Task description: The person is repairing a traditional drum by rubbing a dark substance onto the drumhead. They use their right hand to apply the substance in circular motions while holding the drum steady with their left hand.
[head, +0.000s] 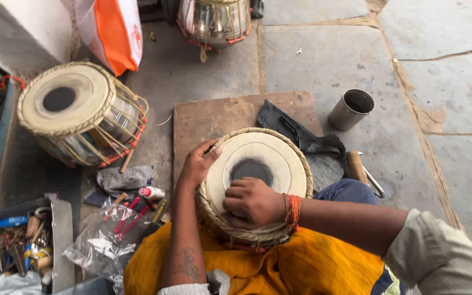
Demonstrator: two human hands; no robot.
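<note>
A drum [258, 183] rests in a person's lap on yellow cloth [279, 267], its pale skin with a black centre patch facing up. The right hand [252, 202] lies curled into a loose fist on the skin, knuckles at the near edge of the black patch; whether anything is gripped inside the fist cannot be told. Red threads circle that wrist. The left hand [198, 164] cups the drum's far-left rim, fingers half closed over the braided edge, thumb reaching onto the skin, steadying the drum rather than enclosing it.

Beyond the drum lies a brown board [208, 117] on the stone floor [438, 82], with a dark cloth [290, 131] draped on its right part, touching the drum's far side. A metal cup [352, 109] stands open just past the cloth, apart from the drum. A wooden-handled tool [359, 169] lies close to the drum's right edge, beside the knee.

To the left, a second drum [77, 112] sits tilted, well apart from the hands. A grey rag [124, 179], a small white bottle [151, 192], a crumpled plastic bag [102, 246] and a tray of tools [23, 246] crowd the near left. A third, shiny drum [214, 22] and an orange-and-white bag [113, 33] stand at the far edge. The stone floor on the right shows bare slabs.
</note>
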